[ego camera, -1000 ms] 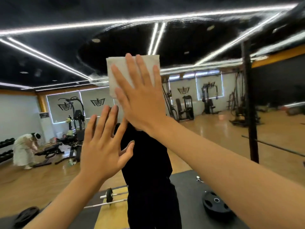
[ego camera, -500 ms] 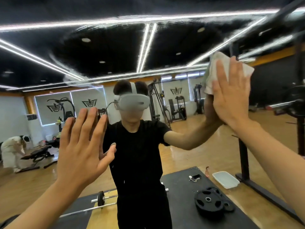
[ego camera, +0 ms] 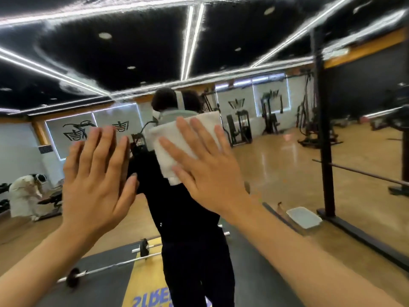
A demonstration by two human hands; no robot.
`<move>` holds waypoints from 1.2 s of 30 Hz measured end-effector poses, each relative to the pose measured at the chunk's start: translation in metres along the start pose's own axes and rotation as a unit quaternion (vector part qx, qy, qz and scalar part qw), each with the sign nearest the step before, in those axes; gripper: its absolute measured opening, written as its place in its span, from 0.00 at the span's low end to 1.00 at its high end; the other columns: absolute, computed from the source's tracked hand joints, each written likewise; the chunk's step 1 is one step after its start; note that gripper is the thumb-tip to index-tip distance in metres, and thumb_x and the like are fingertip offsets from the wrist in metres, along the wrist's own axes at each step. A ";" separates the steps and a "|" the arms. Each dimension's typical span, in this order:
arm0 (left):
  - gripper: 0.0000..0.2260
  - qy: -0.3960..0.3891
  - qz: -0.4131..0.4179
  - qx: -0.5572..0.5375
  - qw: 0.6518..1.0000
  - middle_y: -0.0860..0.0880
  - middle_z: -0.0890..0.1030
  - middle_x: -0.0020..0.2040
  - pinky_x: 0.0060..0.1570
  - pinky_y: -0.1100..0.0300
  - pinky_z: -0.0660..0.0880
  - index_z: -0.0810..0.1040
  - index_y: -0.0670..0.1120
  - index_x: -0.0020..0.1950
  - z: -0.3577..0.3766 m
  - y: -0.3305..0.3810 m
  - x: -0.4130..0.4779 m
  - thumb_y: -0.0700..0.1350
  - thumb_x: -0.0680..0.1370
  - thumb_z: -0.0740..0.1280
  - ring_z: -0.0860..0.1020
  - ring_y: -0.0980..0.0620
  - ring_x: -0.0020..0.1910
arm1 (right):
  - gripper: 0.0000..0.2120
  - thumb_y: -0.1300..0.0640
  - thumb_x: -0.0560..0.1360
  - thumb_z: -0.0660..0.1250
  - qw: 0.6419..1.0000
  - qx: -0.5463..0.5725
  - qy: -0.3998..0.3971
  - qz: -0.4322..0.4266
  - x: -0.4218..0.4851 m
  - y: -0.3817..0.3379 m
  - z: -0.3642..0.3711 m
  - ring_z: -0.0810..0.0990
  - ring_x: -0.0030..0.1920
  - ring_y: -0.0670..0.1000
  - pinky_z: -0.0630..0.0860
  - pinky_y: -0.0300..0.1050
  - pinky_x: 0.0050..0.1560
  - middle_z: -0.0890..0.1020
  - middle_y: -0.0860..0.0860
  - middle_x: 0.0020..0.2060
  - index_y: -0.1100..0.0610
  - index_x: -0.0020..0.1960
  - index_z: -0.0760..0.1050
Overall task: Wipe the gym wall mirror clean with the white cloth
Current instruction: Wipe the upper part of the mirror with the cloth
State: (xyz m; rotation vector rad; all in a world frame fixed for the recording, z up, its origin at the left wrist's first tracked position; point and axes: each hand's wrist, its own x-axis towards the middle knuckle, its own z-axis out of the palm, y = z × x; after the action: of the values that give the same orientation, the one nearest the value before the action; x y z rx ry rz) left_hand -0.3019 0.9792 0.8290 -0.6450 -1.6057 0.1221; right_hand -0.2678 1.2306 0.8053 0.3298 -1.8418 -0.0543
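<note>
Head view: the white cloth (ego camera: 164, 160) lies flat against the mirror (ego camera: 276, 162), pinned under the right hand (ego camera: 212, 180). It is folded into a rough rectangle and sits tilted. Its upper edge climbs toward the right beyond the fingertips, and its visible side edge slants down toward the thumb. The hand hides too much of the cloth to tell its long axis for certain. One corner pokes out just below the thumb tip.

The right hand is wide open with the fingers straight and fanned apart. They point up and to the left, and the palm presses the cloth to the glass.

Just to its left, the left hand (ego camera: 97, 185) is also held flat. Its fingers are straight and close together, pointing up, and the thumb angles out toward the right hand. Its fingertips meet their own reflection, and it holds nothing.

Between and below the two hands the glass shows a dark-clothed reflection (ego camera: 190, 240). A barbell (ego camera: 143, 247) lies below the left wrist. A white tray (ego camera: 304, 217) and a black post (ego camera: 325, 151) stand off to the right of the right forearm.
</note>
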 end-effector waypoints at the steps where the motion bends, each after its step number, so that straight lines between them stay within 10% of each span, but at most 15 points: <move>1: 0.31 0.003 -0.003 0.001 1.000 0.37 0.57 0.85 0.82 0.38 0.51 0.60 0.39 0.84 0.001 0.001 0.000 0.55 0.84 0.54 0.53 0.38 0.85 | 0.26 0.43 0.88 0.51 1.000 -0.013 0.005 0.015 -0.010 0.028 -0.004 0.46 0.85 0.56 0.44 0.65 0.83 0.51 0.54 0.85 0.45 0.85 0.54; 6: 0.34 0.010 -0.010 0.005 1.000 0.43 0.49 0.87 0.82 0.38 0.49 0.57 0.40 0.85 0.011 0.003 -0.002 0.54 0.82 0.58 0.49 0.41 0.86 | 0.27 0.44 0.88 0.44 0.971 -0.022 0.041 0.234 -0.046 0.120 -0.022 0.45 0.85 0.57 0.46 0.68 0.81 0.49 0.56 0.85 0.47 0.86 0.51; 10: 0.33 -0.002 -0.009 0.016 1.000 0.39 0.52 0.85 0.82 0.37 0.48 0.56 0.40 0.85 0.012 0.003 0.000 0.55 0.83 0.56 0.48 0.41 0.86 | 0.27 0.44 0.89 0.42 0.916 0.012 0.114 0.384 -0.022 0.059 -0.003 0.44 0.85 0.59 0.45 0.69 0.81 0.48 0.57 0.86 0.47 0.86 0.49; 16: 0.31 -0.005 -0.008 0.003 1.000 0.36 0.56 0.85 0.82 0.36 0.50 0.58 0.40 0.85 0.005 0.004 -0.001 0.55 0.86 0.55 0.53 0.36 0.84 | 0.26 0.44 0.89 0.46 0.968 0.074 0.064 0.230 -0.011 -0.090 0.031 0.43 0.85 0.57 0.44 0.69 0.82 0.48 0.55 0.85 0.45 0.86 0.50; 28: 0.32 -0.073 0.089 -0.003 0.993 0.37 0.54 0.86 0.84 0.43 0.45 0.63 0.43 0.84 -0.048 -0.058 -0.030 0.56 0.83 0.58 0.51 0.39 0.86 | 0.27 0.45 0.88 0.47 0.976 -0.003 0.046 0.214 -0.017 -0.080 0.032 0.45 0.85 0.58 0.47 0.69 0.81 0.50 0.57 0.85 0.46 0.85 0.49; 36: 0.33 -0.086 0.012 0.034 0.996 0.38 0.51 0.86 0.82 0.37 0.51 0.60 0.45 0.85 -0.062 -0.168 -0.085 0.58 0.83 0.57 0.49 0.40 0.86 | 0.28 0.44 0.88 0.43 0.968 -0.032 0.026 0.247 -0.013 -0.090 0.028 0.45 0.85 0.59 0.48 0.69 0.81 0.49 0.58 0.85 0.49 0.86 0.50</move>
State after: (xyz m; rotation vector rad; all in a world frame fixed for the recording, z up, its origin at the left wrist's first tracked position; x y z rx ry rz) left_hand -0.2991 0.7809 0.8383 -0.6155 -1.7515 0.2544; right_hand -0.2734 1.1441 0.7663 -0.1778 -1.8175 0.2377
